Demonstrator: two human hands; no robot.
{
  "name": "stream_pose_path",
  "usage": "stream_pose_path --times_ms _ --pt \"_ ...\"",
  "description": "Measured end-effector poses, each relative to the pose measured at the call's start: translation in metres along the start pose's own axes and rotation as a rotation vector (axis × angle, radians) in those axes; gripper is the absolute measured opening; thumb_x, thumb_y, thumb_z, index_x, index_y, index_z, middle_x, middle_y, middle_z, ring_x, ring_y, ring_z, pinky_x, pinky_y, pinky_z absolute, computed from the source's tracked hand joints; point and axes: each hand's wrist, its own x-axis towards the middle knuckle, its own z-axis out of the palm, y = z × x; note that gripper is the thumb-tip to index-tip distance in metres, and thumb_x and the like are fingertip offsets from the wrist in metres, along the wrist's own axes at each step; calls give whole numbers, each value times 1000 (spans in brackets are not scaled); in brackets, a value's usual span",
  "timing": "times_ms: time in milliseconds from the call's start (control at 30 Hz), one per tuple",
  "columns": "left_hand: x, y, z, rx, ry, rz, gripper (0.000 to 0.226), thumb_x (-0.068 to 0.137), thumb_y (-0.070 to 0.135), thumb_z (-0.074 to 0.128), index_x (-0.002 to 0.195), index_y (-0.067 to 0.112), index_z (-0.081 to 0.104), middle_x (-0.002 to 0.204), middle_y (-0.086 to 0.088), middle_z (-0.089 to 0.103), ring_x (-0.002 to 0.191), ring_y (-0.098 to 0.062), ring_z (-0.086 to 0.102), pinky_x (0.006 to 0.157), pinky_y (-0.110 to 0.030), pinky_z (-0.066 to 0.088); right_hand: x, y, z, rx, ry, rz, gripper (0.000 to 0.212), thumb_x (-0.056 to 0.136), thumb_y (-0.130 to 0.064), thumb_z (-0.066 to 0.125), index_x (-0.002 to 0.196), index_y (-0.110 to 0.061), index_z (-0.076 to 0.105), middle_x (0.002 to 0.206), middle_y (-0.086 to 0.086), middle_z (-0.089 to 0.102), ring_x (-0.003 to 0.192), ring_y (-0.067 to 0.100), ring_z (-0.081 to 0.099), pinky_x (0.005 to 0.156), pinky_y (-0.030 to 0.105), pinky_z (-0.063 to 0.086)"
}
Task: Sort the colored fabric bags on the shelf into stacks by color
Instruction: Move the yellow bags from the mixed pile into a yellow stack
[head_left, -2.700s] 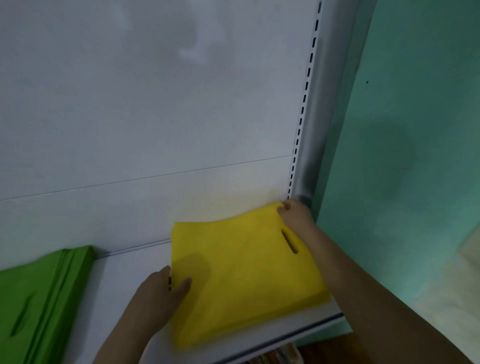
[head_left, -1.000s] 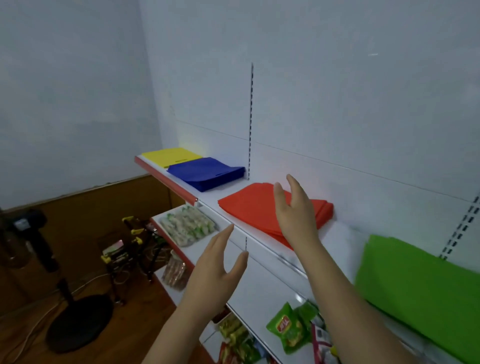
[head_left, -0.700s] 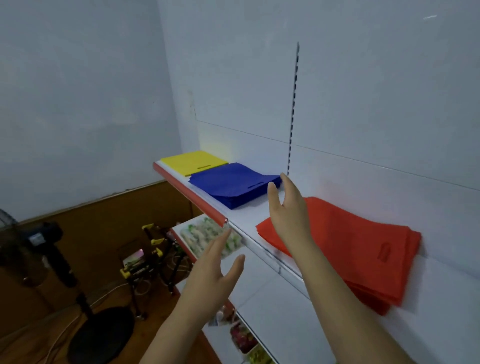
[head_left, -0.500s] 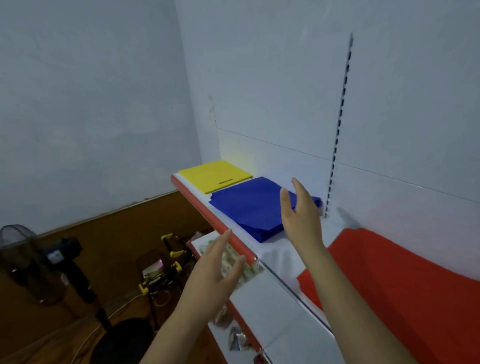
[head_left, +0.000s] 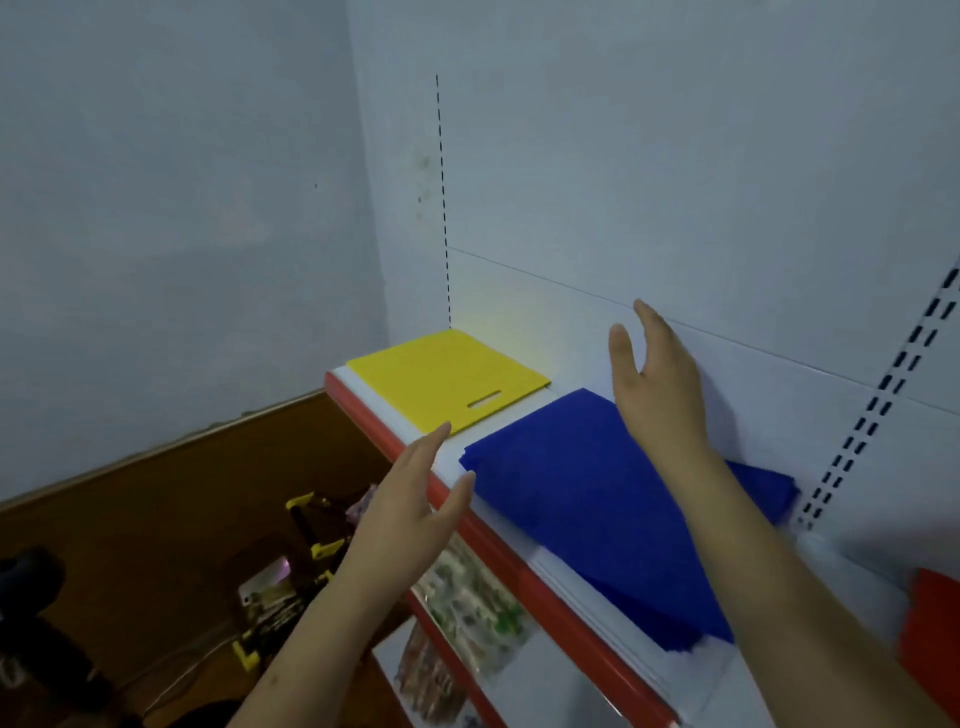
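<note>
Both hands are reaching out over the shelf (head_left: 587, 590), fingers straight and spread a little, neither one holding anything. The left hand (head_left: 410, 512) is hanging in front of the shelf's red edge (head_left: 498, 545), palm turned toward the right, its fingertips pointing up toward the near corner of the yellow bag (head_left: 447, 379) and its thumb lying just by the left corner of the blue bags (head_left: 582, 499). Whether the thumb is touching the blue fabric cannot be told. The right hand (head_left: 657, 387) is hovering above the far part of the blue bags, palm facing left, fingers pointing up along the white back panel (head_left: 675, 182); its forearm is crossing over the blue pile toward the camera and hiding part of it.

The yellow bag is lying flat at the far left end of the shelf, against the back panel, with its slot handle facing the blue pile. The blue bags are lying just to its right, a strip of bare white shelf between them, the stack skewed with one corner reaching the front edge. The blue pile is sitting between the two hands; the yellow bag is lying beyond both. At the far right edge a bit of the red bags (head_left: 935, 634) is showing, apart from the blue ones.

Below, a lower shelf is carrying snack packets (head_left: 467, 597).
</note>
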Motion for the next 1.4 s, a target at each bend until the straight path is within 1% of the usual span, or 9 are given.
stream_pose_path --times_ms 500,700,867,967,1067,1167,1233,1300,1400 --pt "208 -179 -64 -95 -177 75 61 99 44 51 154 26 29 157 9 32 141 -11 33 103 -26 33 85 -32 205 -416 -80 287 66 103 -48 37 154 -9 24 161 10 25 148 22 22 119 37 20" --pt "288 -237 -44 242 -97 18 68 97 48 51 152 12 33 160 -11 27 150 -24 17 117 -47 29 115 16 272 -693 -370 559 83 99 -58 39 156 -6 9 163 17 10 147 35 20 116 47 28" --pt "324 -274 -40 467 -166 -74 79 96 65 35 157 17 20 165 -4 14 153 -19 8 123 -43 10 125 48 286 -779 -487 776 102 92 -64 47 155 3 3 162 22 6 148 36 15 118 48 25" --pt "332 -280 -36 551 -214 -69 72 97 65 31 154 20 30 165 -4 17 152 -20 8 122 -46 9 124 54 292 -924 -486 709 89 95 -63 42 152 2 21 160 18 20 145 33 26 117 44 25" --pt "331 -274 -33 605 -226 -9 54 101 55 33 147 28 43 164 -5 18 153 -24 3 121 -51 2 120 48 298 -985 -465 589 49 101 -49 43 126 -9 55 134 10 55 124 26 50 115 39 23" --pt "332 -268 -34 615 -231 126 40 103 42 41 137 29 58 162 -7 26 153 -27 6 120 -51 -6 116 36 304 -961 -420 535 27 104 -27 41 115 -11 61 125 7 61 116 24 54 115 36 23" --pt "333 -270 -37 418 -203 205 36 102 31 48 134 21 62 159 -11 30 151 -30 16 122 -53 2 114 20 302 -853 -392 549 32 105 -27 39 123 -12 61 143 11 50 119 29 54 105 34 34" --pt "328 -264 -49 -10 -172 215 37 102 25 51 138 18 58 158 -9 33 146 -27 31 118 -48 28 110 -4 293 -625 -269 592 37 107 -31 38 136 -15 56 156 17 32 120 35 55 87 32 44" --pt "315 -242 -70 -555 -166 168 39 103 32 48 142 37 50 128 11 63 110 -16 59 92 -34 47 92 -38 274 -182 87 608 34 106 -33 41 132 -20 59 128 14 63 105 27 64 75 29 52"
